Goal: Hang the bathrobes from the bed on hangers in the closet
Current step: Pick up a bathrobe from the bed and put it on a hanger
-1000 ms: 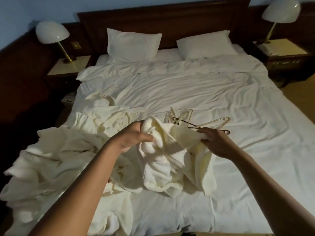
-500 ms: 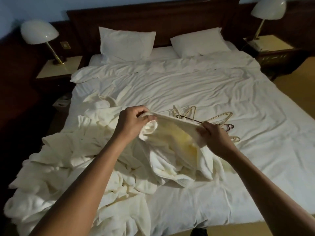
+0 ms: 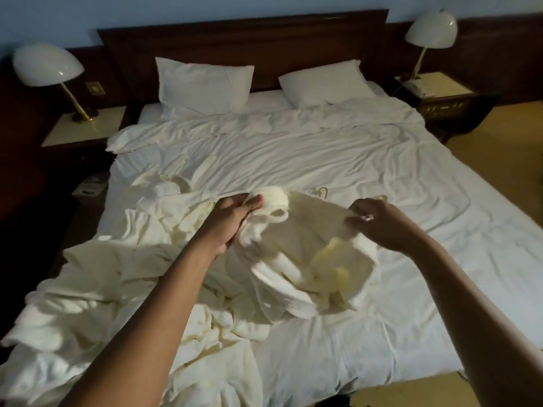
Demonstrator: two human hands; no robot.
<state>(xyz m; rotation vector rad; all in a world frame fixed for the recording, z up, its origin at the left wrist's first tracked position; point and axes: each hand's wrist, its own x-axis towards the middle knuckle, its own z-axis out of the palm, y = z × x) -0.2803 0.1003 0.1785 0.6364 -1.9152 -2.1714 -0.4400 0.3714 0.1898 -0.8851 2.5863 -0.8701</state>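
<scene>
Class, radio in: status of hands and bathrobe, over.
Gripping one bathrobe over the bed: left hand, right hand. Behind it, hangers, mostly hidden. Nothing hung yet.

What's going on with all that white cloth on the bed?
A person is holding one end of a cream bathrobe above the bed with both hands: the left hand grips a bunched part, the right hand pinches an edge. More robes lie heaped beside it, and hangers peek out behind it. No robe is on a hanger yet.

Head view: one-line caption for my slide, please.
The left hand and right hand hold a cream bathrobe above the rumpled bed, hangers lying just behind it.
</scene>
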